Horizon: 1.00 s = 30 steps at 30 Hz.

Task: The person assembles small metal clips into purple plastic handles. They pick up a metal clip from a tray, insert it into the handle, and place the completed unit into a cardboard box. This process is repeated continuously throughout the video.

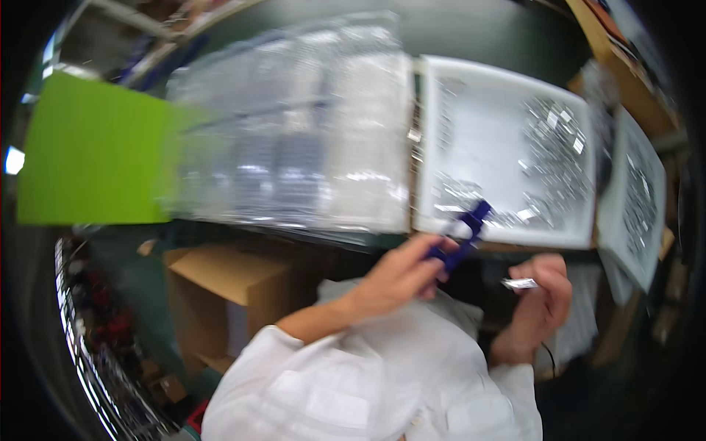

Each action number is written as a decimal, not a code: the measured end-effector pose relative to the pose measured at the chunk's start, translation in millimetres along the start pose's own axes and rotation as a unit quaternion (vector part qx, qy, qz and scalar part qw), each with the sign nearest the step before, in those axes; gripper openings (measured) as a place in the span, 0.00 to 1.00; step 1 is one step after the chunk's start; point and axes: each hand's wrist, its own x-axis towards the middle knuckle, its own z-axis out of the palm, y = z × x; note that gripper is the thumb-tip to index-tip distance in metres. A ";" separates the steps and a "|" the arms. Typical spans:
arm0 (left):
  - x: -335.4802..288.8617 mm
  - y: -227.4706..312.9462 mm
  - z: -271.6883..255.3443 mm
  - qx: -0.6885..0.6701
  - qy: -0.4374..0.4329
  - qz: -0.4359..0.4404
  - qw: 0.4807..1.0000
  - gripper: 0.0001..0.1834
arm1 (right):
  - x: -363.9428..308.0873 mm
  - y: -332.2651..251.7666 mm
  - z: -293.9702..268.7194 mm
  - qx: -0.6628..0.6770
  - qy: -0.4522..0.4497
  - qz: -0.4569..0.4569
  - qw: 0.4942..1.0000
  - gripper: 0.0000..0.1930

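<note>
My left hand (403,269) is closed around one end of a dark blue part (469,229), narrow and blurred, with what looks like a loop near my fingers. Its exact kind I cannot make out. The far end of that part points up over the near edge of a white tray (507,234). To the right, my right hand (546,288) pinches a small shiny silver metal piece (521,284) between thumb and fingers. The two hands are apart, in front of the tray. Many small silver metal pieces (555,147) lie inside the tray, mostly toward its right side.
Left of the tray are clear plastic-wrapped packs (287,140) in rows. A bright green sheet or board (92,154) stands at the far left. Another white tray (609,213) with metal pieces tilts at the right. Below the table edge is an open cardboard box (220,283).
</note>
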 end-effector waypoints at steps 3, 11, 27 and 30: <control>2.6 -7.1 2.9 -0.036 -0.004 0.033 0.999 0.20 | 18.7 -1.8 -4.0 -0.042 -0.067 -0.040 0.996 0.14; 2.7 -25.4 12.8 -0.004 0.033 0.087 0.996 0.19 | 18.5 -18.1 22.1 -0.148 -0.108 0.023 0.983 0.14; -26.2 -41.6 -2.4 -0.011 -0.001 0.092 0.996 0.18 | -1.6 -20.6 69.6 -0.371 -0.139 -0.083 0.915 0.08; -23.2 -49.6 -3.4 -0.004 0.022 0.094 0.995 0.16 | -4.6 -10.7 69.0 -0.377 -0.158 -0.083 0.909 0.09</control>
